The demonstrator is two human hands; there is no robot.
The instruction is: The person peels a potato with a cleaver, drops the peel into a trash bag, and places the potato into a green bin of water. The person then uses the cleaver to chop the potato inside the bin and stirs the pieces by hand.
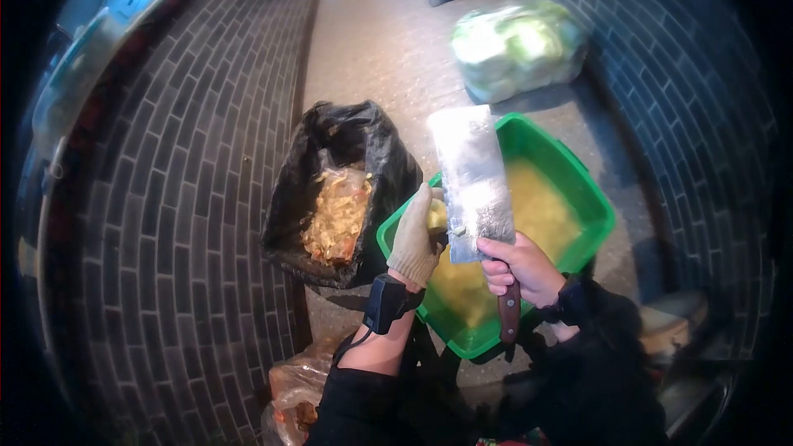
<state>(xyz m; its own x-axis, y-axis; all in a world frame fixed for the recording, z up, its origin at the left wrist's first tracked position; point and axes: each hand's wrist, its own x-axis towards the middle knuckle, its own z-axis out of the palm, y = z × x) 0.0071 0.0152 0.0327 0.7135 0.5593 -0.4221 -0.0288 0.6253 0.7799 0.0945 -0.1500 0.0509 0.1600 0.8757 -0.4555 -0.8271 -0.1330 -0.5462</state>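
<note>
My right hand (524, 267) is wrapped round the brown wooden handle of a cleaver (472, 161), whose broad shiny blade points up and away over the tub. My left hand (415, 235), in a pale knitted glove, grips a pale yellow piece that looks like a peeled potato (436, 215), partly hidden by the fingers and the blade. A small bit sticks to the blade near its heel. Both hands are above a green plastic tub (601, 213) with yellowish, cloudy contents; single pieces in it cannot be made out.
Left of the tub stands a bin lined with a black bag (285, 198), with peelings and scraps (339, 219) inside. A clear bag of green-white vegetables (519, 45) lies farther ahead on the floor. Brick-patterned walls run along both sides. Another plastic bag (301, 388) lies at bottom left.
</note>
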